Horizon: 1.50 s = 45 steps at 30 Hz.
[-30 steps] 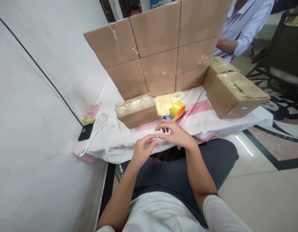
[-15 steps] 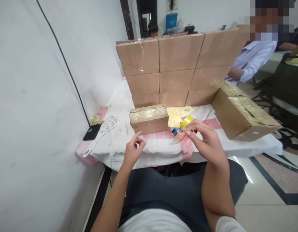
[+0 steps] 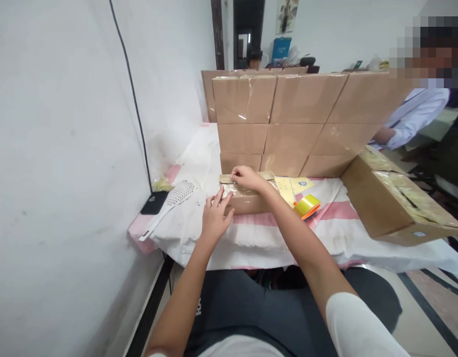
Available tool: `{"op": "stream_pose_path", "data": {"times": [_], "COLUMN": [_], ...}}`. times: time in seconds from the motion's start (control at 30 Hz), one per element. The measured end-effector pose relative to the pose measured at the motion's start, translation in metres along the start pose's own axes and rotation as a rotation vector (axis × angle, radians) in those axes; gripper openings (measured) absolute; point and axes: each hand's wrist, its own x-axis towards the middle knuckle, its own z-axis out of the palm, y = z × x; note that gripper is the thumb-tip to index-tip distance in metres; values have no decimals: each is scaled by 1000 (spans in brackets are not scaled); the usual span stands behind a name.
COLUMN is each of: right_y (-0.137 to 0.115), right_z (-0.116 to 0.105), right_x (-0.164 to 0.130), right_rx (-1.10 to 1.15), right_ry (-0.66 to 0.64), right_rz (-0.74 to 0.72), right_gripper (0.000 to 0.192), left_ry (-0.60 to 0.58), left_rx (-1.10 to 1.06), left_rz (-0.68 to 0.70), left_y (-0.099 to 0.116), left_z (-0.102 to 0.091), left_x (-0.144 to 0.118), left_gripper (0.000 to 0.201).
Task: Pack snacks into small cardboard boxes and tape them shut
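A small taped cardboard box (image 3: 247, 201) lies on the cloth-covered table (image 3: 258, 238) in front of me. My left hand (image 3: 215, 216) rests against its front left corner with fingers spread. Reaching across, my right hand (image 3: 247, 178) lies on the box's top, fingers curled over the far edge. A roll of yellow tape on an orange dispenser (image 3: 307, 206) sits just right of the box, untouched. A yellow dotted card (image 3: 286, 189) lies behind the roll.
A wall of stacked cardboard boxes (image 3: 288, 119) stands at the back of the table. A larger box (image 3: 396, 206) sits at the right. A white perforated spatula (image 3: 169, 206) and a black object (image 3: 154, 202) lie at left. A person in a light shirt (image 3: 415, 119) sits beyond the boxes.
My right hand left the tape roll on the table and moved left onto the small box. The left hand came forward to the box's corner. The view tilted upward.
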Motion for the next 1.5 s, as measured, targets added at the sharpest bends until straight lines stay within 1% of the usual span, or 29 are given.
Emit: {"op": "stream_pose_path", "data": {"times": [0.1, 0.2, 0.27, 0.33, 0.4, 0.47, 0.53, 0.57, 0.67, 0.7, 0.73, 0.77, 0.8, 0.87, 0.9, 0.97, 1.0, 1.07, 1.1, 1.13, 1.17, 1.23, 1.3, 1.33, 1.4, 1.43, 1.5], "right_y": [13, 17, 16, 15, 13, 13, 13, 13, 14, 14, 14, 13, 12, 9, 8, 6, 6, 12, 18, 25, 34, 53, 69, 74, 78, 77, 70], "right_z": [16, 22, 22, 23, 23, 24, 24, 24, 23, 23, 23, 23, 24, 23, 22, 17, 13, 5, 1, -3, -5, -8, -8, -6, 0, 3, 8], "right_x": [5, 0, -3, -4, -3, -3, -2, -2, -4, -4, -4, -3, -3, -3, -4, -12, -20, -44, -59, -76, -94, -127, -153, -162, -174, -178, -184], "right_rx": [-85, -122, -152, -186, -214, -238, -245, -237, -218, -231, -257, -291, -326, -384, -399, -401, -390, -343, -299, -232, -139, 81, 239, 270, 241, 208, 149], "right_ry": [98, 133, 129, 124, 115, 93, 101, 126, 238, 268, 292, 318, 349, 425, 469, 562, 611, 687, 703, 690, 646, 468, 298, 243, 196, 193, 219], "right_rz": [-38, -59, -63, -66, -58, -41, -21, -14, 23, 47, 84, 129, 177, 248, 259, 224, 199, 166, 154, 137, 103, 13, -45, -56, -55, -52, -46], "right_gripper": [21, 19, 16, 13, 13, 12, 10, 22, 79, 88, 90, 85, 76, 52, 40, 21, 17, 19, 21, 27, 37, 64, 94, 109, 131, 137, 139], "left_ry": [19, -6, -32, -37, -26, -16, -16, -20, -41, -46, -47, -47, -46, -45, -42, -26, -15, 10, 25, 40, 53, 73, 82, 86, 97, 99, 116], "left_rx": [-53, 15, 96, 139, 142, 134, 130, 130, 136, 138, 141, 143, 146, 149, 148, 143, 138, 121, 104, 82, 56, 6, -25, -37, -88, -129, -217], "left_rz": [-49, -52, -55, -77, -99, -102, -92, -88, -83, -86, -90, -93, -96, -106, -113, -126, -128, -124, -119, -111, -100, -65, -22, -10, -11, -16, -33], "left_y": [3, 8, 12, 17, 21, 24, 25, 25, 26, 26, 26, 27, 28, 30, 31, 31, 30, 26, 23, 19, 15, 7, 2, 1, 1, 1, 0], "left_z": [-3, -3, 0, 3, 5, 5, 4, 4, 2, 2, 2, 2, 3, 3, 4, 4, 4, 4, 4, 4, 4, 4, 5, 5, 6, 7, 13], "left_x": [-1, 1, 3, 4, 4, 5, 5, 5, 6, 6, 6, 6, 6, 5, 5, 3, 2, -2, -4, -7, -10, -16, -21, -23, -25, -26, -28], "left_gripper": [62, 70, 68, 62, 57, 56, 56, 56, 57, 58, 58, 58, 58, 58, 59, 58, 58, 56, 56, 54, 53, 49, 45, 44, 43, 42, 41]}}
